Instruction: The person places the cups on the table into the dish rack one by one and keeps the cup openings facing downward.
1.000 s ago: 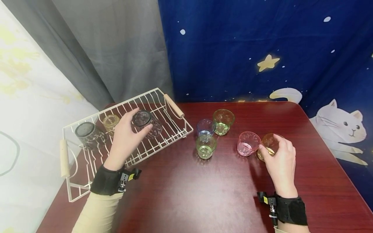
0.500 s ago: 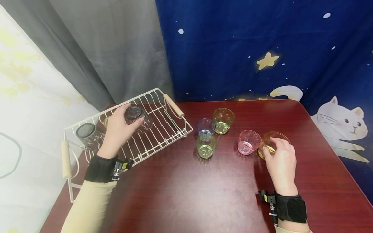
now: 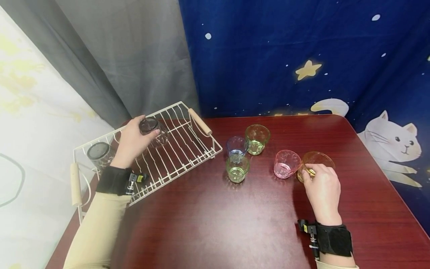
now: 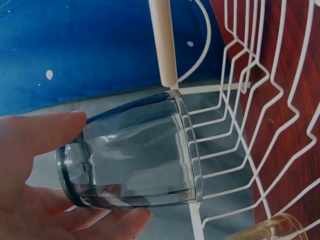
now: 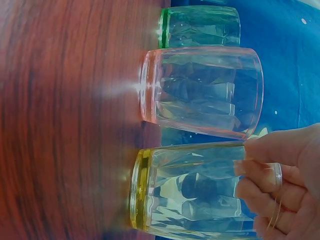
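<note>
My left hand grips a dark grey drinking glass by its thick base end. The glass is upside down over the white wire rack, its rim close to the wires in the left wrist view. At the right, my right hand pinches the near rim of a yellow glass, thumb outside and curled fingertips seen behind the rim. This glass stands upright on the table. Close beside it is an upright pink glass.
Another dark glass sits upside down in the rack's left part; a yellow glass there is mostly hidden by my left hand. Mid-table stand a blue glass and two green glasses, one nearer, one farther. Curtains hang behind.
My left hand has carried the dark glass leftward and slightly back over the rack. My right hand has drawn back a little, from around the yellow glass to its near rim.
</note>
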Motion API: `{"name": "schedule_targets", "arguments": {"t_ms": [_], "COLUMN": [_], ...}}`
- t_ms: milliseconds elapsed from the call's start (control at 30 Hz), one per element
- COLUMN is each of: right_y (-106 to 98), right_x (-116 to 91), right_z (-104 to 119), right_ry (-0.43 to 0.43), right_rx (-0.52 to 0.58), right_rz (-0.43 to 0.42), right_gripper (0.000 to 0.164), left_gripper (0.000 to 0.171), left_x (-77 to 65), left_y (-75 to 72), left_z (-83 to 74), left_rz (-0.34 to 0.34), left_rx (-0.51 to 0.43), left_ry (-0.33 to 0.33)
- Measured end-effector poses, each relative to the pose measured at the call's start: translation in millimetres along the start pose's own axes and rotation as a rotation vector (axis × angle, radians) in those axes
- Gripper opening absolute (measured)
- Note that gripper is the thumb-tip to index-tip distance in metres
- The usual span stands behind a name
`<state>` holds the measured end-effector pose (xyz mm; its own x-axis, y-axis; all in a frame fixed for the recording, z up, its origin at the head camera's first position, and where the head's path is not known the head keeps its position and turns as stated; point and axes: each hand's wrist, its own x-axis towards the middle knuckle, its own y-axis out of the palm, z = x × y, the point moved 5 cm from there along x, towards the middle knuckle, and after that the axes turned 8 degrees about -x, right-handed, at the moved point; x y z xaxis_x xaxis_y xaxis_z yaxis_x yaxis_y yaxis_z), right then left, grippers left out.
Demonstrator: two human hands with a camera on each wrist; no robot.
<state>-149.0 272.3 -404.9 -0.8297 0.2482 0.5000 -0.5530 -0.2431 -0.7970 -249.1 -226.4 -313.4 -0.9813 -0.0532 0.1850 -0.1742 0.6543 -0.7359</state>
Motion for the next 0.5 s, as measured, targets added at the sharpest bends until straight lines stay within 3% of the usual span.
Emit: {"name": "schedule_targets", "arguments": {"t_ms": [500], "right_y": [0], "right_x": [-1], "right_z": [1], "right_ry": [-0.029], "right_rx": [0.025], "right_rz": [-0.019], "right_gripper": [0.018], "left_gripper": [0.077], "left_x": [15.4], "left_y": [6.6], "left_z": [21.8], "left_rz": [0.028], "left_rx": [-0.006], "left_ry": [-0.071]}}
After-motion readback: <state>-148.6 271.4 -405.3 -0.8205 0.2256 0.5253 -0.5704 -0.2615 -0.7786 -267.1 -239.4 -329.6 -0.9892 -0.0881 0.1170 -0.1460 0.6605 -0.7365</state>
